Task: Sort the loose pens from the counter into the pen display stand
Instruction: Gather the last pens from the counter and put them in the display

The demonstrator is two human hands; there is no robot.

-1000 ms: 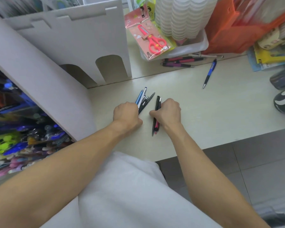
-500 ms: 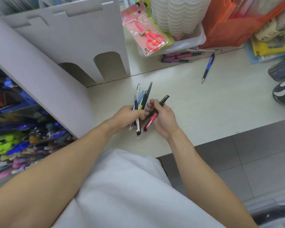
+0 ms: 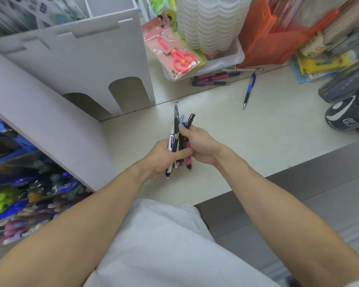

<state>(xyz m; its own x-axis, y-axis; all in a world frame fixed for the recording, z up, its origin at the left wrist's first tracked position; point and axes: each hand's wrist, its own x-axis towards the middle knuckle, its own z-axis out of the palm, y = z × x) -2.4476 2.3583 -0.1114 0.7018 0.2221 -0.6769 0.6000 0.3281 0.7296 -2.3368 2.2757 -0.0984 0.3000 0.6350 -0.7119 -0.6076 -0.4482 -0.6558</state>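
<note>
Both hands meet over the middle of the cream counter (image 3: 257, 146) around one bundle of pens (image 3: 177, 129). My left hand (image 3: 164, 157) grips the lower half of the bundle, thumb across it. My right hand (image 3: 199, 145) holds the right side, fingers curled round a black and a pink pen. The pen tops stick out toward the far side. A blue pen (image 3: 248, 91) lies loose further back, and several pink and purple pens (image 3: 214, 78) lie against a white tray. The pen display stand (image 3: 29, 195), full of coloured pens, fills the left edge.
A white cardboard stand (image 3: 75, 65) with arched cut-outs rises behind the hands at left. The white tray (image 3: 222, 63) holds stacked white cups and packaged pink scissors (image 3: 179, 54). An orange bag (image 3: 278, 42) and dark pouches (image 3: 348, 112) sit at right. The counter's front edge drops to grey floor.
The hands lifted the pens off the counter and gathered the two groups into one bundle held by both hands; the bundle now stands more upright.
</note>
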